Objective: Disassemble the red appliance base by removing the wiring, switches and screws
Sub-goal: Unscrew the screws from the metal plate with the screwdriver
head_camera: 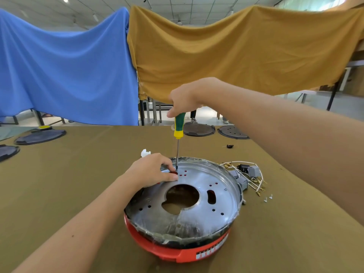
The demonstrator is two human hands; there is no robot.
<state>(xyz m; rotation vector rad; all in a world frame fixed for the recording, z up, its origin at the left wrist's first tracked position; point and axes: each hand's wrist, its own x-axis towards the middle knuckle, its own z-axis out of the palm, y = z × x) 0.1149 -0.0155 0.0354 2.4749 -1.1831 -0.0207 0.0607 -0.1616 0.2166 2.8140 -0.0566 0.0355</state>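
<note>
The red appliance base [185, 253] lies on the table with its round metal plate [199, 211] facing up, film around the rim. My right hand [184, 100] grips the top of a green and yellow screwdriver [178, 125], held upright with its tip at a hole on the plate's far left side. My left hand [152, 170] rests on the plate's rim, fingers pinched by the screwdriver tip. Removed white wiring with grey switches [245, 174] lies just right of the base, and two loose screws [268, 198] lie near it.
The table has an olive cloth [78, 174]. Dark round base covers lie at the far left [39, 136] and far middle [199, 129], [233, 132]. A small black part [229, 146] and a white wad [145, 153] lie behind the base. Blue and mustard sheets hang behind.
</note>
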